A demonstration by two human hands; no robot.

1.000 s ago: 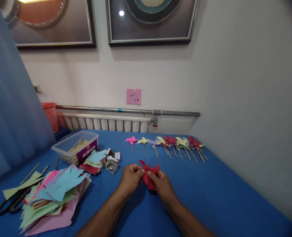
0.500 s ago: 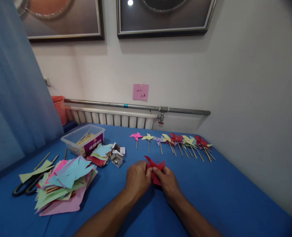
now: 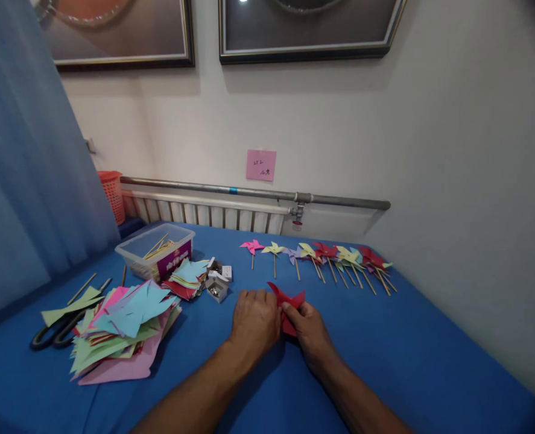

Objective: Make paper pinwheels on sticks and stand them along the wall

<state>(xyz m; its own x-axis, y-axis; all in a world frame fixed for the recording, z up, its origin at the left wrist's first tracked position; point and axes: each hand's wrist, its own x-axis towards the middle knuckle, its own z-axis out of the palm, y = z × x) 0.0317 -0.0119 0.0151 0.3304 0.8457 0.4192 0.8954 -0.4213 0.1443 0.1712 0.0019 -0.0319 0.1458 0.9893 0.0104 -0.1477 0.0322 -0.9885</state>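
A red paper pinwheel [image 3: 289, 306] with folded blades is held between my two hands above the blue table. My left hand [image 3: 257, 316] is closed at its left edge, knuckles up, with the fingertips hidden. My right hand [image 3: 310, 331] pinches the right side, its thumb pressed on the paper near the centre. Beyond my hands lies a row of finished pinwheels on sticks, among them a pink pinwheel [image 3: 252, 246] and a yellow pinwheel [image 3: 273, 248]. Small open boxes [image 3: 217, 287] with shiny metal bits sit to the left of my hands.
At the left is a pile of coloured paper [image 3: 126, 337] beside black-handled scissors [image 3: 63, 331]. Behind it stand a clear plastic tub [image 3: 134, 256] of wooden sticks and a smaller paper stack [image 3: 188, 277]. A metal pipe [image 3: 195, 185] runs along the wall behind the table [image 3: 376, 361].
My left hand has turned over so its knuckles show more, covering the pinwheel's left side. The right hand keeps its pinch. The whole view has shifted slightly.
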